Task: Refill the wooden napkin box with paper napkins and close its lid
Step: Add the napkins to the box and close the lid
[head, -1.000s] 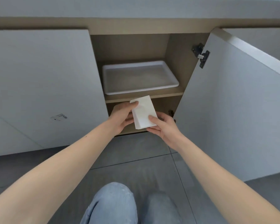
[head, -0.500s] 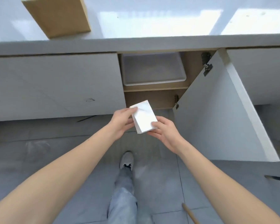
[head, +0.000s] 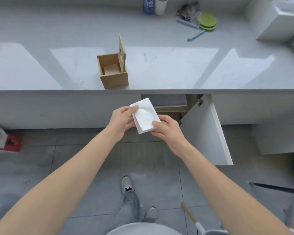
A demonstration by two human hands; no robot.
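A white stack of paper napkins (head: 145, 115) is held between both hands, below the counter edge and in front of the open cabinet. My left hand (head: 120, 120) grips its upper left corner. My right hand (head: 167, 129) holds its lower right corner. The wooden napkin box (head: 115, 77) stands on the counter near the front edge, up and left of the napkins. Its lid (head: 121, 51) stands upright at the box's right side, and the inside shows only a wooden plate at the bottom.
The white cabinet door (head: 205, 133) hangs open to the right of my hands, with a grey tray (head: 168, 100) on the shelf inside. At the back of the grey countertop (head: 168, 68) lie green discs (head: 207, 21), a blue tool, a bottle and a cup. A broom handle (head: 188, 212) leans low right.
The view rose from the cabinet interior to the countertop as I stood up. Both hands kept hold of the napkin stack and drew it back out of the cabinet.
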